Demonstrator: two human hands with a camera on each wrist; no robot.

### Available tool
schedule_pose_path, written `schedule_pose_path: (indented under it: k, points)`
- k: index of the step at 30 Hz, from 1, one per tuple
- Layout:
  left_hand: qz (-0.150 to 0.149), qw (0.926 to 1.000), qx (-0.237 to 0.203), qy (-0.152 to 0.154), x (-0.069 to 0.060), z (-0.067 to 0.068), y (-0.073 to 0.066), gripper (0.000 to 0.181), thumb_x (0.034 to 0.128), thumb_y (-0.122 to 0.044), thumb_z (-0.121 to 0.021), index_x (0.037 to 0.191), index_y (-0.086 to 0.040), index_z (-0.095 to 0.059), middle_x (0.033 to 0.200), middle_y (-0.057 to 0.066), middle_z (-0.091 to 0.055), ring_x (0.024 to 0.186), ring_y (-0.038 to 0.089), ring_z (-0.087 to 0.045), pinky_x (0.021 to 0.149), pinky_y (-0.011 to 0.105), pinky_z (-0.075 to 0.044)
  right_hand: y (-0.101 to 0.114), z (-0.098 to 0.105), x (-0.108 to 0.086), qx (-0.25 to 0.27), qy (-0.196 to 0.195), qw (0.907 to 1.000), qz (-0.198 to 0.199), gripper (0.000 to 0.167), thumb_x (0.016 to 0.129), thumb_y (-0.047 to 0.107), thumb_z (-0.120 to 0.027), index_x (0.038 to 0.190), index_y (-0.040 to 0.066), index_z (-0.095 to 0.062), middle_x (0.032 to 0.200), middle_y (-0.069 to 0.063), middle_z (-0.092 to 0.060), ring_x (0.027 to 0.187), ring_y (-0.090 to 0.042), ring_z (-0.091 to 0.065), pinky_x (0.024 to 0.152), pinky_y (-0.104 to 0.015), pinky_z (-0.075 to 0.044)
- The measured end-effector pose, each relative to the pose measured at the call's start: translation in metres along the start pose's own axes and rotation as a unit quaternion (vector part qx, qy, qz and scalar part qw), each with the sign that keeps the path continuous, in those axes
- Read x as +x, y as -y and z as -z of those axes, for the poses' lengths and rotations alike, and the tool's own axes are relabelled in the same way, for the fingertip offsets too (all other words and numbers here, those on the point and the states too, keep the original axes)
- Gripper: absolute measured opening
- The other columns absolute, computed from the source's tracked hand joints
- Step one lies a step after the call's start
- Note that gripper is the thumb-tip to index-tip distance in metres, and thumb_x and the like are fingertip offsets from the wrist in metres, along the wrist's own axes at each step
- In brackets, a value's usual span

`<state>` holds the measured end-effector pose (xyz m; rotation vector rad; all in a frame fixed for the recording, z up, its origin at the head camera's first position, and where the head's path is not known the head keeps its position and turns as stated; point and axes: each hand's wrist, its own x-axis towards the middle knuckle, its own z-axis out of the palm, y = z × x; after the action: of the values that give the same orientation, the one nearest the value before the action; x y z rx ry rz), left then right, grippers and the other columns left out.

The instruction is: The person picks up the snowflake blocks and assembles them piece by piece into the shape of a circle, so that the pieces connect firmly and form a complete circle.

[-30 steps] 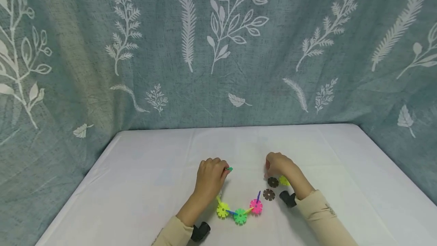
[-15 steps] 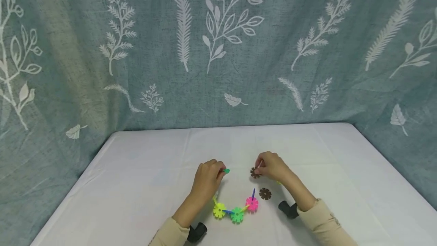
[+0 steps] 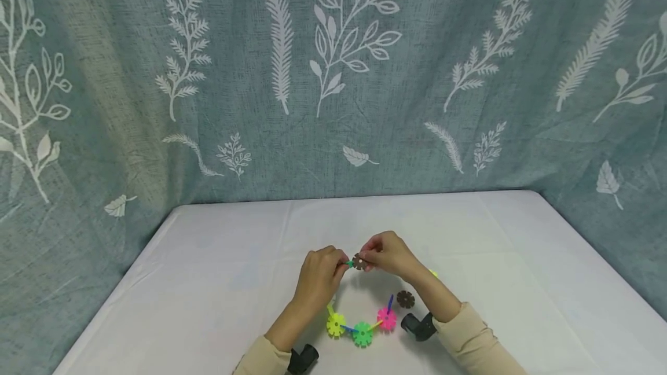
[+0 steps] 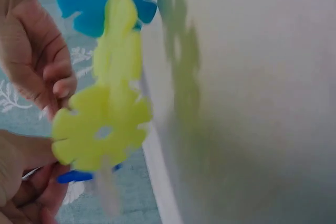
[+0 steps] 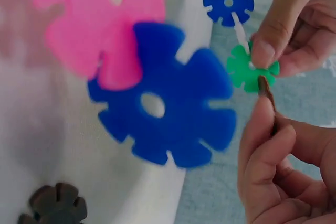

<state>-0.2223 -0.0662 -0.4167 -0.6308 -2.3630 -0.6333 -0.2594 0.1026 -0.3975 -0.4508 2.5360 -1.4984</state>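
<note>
In the head view my left hand [image 3: 323, 271] pinches a green notched disc [image 3: 350, 263]. My right hand [image 3: 391, 256] pinches a brown notched disc [image 3: 358, 262] against its edge. The right wrist view shows the brown disc edge-on, meeting the green disc [image 5: 244, 72] at its rim; whether the slots are fully engaged, I cannot tell. A pale edge-on piece links that green disc to a blue disc [image 5: 228, 2]. Below the hands curves a chain of interlocked discs, including a yellow one [image 3: 336, 325], a green one [image 3: 362, 335] and a pink one [image 3: 387, 319].
A loose brown disc [image 3: 405, 299] lies right of the chain. Part of a yellow disc [image 3: 433, 273] shows behind my right forearm. The white-covered table [image 3: 234, 271] meets a leaf-patterned curtain [image 3: 292, 161] at the back. Black wrist devices [image 3: 417, 326] hang beneath both wrists.
My right hand has picked up the brown disc from the table and carried it left to the green disc. The left hand stays nearly in place, still pinching the green disc.
</note>
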Motion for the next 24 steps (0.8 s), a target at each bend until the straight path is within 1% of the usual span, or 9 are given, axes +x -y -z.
schedule_pose_path:
  k: [3, 5, 7, 9, 14, 17, 19, 21, 24]
  points:
    - [-0.006, 0.9999, 0.001, -0.012, 0.0002, -0.0011, 0.0008, 0.011, 0.0685, -0.005, -0.076, 0.069, -0.007, -0.065, 0.063, 0.000, -0.061, 0.056, 0.009, -0.054, 0.058, 0.022, -0.039, 0.0023, -0.0025, -0.0003, 0.029, -0.004, 0.9996, -0.005, 0.010, 0.086, 0.000, -0.058, 0.085, -0.008, -0.062, 0.075, -0.013, -0.066, 0.060, -0.009, -0.063, 0.066, -0.036, -0.055]
    - [-0.009, 0.9998, 0.003, -0.019, 0.0010, -0.0013, 0.0014, 0.012, 0.0683, -0.004, -0.076, 0.069, -0.007, -0.065, 0.063, 0.000, -0.060, 0.056, 0.009, -0.054, 0.057, 0.022, -0.038, 0.0039, -0.0046, -0.0007, 0.037, -0.011, 0.9992, -0.009, 0.009, 0.086, -0.001, -0.058, 0.084, -0.009, -0.061, 0.076, -0.014, -0.066, 0.060, -0.011, -0.064, 0.067, -0.037, -0.055]
    - [-0.008, 0.9997, 0.001, -0.023, 0.0016, -0.0012, 0.0017, 0.012, 0.0679, -0.003, -0.076, 0.069, -0.006, -0.064, 0.062, 0.000, -0.059, 0.057, 0.010, -0.053, 0.057, 0.022, -0.037, 0.0053, -0.0066, -0.0009, 0.035, -0.020, 0.9991, -0.014, 0.008, 0.085, -0.002, -0.058, 0.082, -0.008, -0.061, 0.076, -0.014, -0.067, 0.060, -0.013, -0.065, 0.066, -0.037, -0.055]
    - [-0.006, 0.9997, -0.005, -0.022, 0.0019, -0.0014, 0.0016, 0.013, 0.0677, -0.002, -0.076, 0.069, -0.005, -0.064, 0.062, 0.001, -0.059, 0.057, 0.011, -0.053, 0.058, 0.023, -0.037, 0.0067, -0.0079, -0.0007, 0.020, -0.027, 0.9993, -0.014, 0.008, 0.085, -0.002, -0.059, 0.080, -0.008, -0.061, 0.074, -0.014, -0.067, 0.059, -0.014, -0.065, 0.064, -0.036, -0.055]
    - [-0.004, 0.9998, -0.011, -0.014, 0.0008, -0.0034, -0.0013, 0.012, 0.0676, -0.002, -0.076, 0.068, -0.005, -0.064, 0.063, 0.001, -0.060, 0.059, 0.011, -0.054, 0.061, 0.024, -0.040, 0.0097, -0.0072, 0.0008, -0.019, -0.031, 0.9991, -0.019, 0.008, 0.084, -0.003, -0.059, 0.077, -0.007, -0.061, 0.070, -0.013, -0.066, 0.055, -0.016, -0.064, 0.059, -0.034, -0.054]
    - [-0.012, 0.9998, -0.015, -0.008, 0.0004, -0.0044, -0.0041, 0.012, 0.0668, -0.002, -0.076, 0.067, -0.005, -0.064, 0.064, 0.002, -0.061, 0.059, 0.012, -0.055, 0.061, 0.024, -0.041, 0.0106, -0.0056, 0.0015, -0.028, -0.023, 0.9989, -0.029, 0.007, 0.084, -0.004, -0.058, 0.077, -0.007, -0.061, 0.069, -0.013, -0.066, 0.055, -0.014, -0.063, 0.059, -0.033, -0.054]
    - [-0.011, 0.9997, -0.022, -0.002, 0.0003, -0.0044, -0.0054, 0.012, 0.0667, -0.003, -0.076, 0.067, -0.005, -0.064, 0.064, 0.001, -0.061, 0.059, 0.011, -0.055, 0.060, 0.024, -0.041, 0.0103, -0.0045, 0.0011, -0.034, -0.022, 0.9987, -0.031, 0.007, 0.083, -0.004, -0.059, 0.077, -0.006, -0.061, 0.069, -0.013, -0.066, 0.056, -0.013, -0.063, 0.059, -0.032, -0.054]
    - [-0.010, 0.9994, -0.031, 0.007, 0.0011, -0.0039, -0.0058, 0.012, 0.0668, -0.003, -0.076, 0.068, -0.005, -0.065, 0.064, 0.001, -0.061, 0.058, 0.011, -0.054, 0.059, 0.023, -0.041, 0.0096, -0.0031, 0.0000, -0.038, -0.026, 0.9985, -0.028, 0.008, 0.083, -0.002, -0.060, 0.077, -0.006, -0.062, 0.068, -0.012, -0.066, 0.056, -0.013, -0.063, 0.058, -0.031, -0.054]
    - [-0.001, 0.9989, -0.037, 0.027, 0.0036, -0.0015, -0.0049, 0.013, 0.0655, -0.008, -0.077, 0.071, -0.006, -0.065, 0.066, 0.001, -0.061, 0.059, 0.010, -0.054, 0.059, 0.023, -0.041, 0.0077, -0.0018, -0.0011, -0.044, -0.037, 0.9983, -0.007, 0.009, 0.083, 0.002, -0.063, 0.076, -0.004, -0.064, 0.067, -0.010, -0.065, 0.056, -0.012, -0.063, 0.057, -0.031, -0.054]
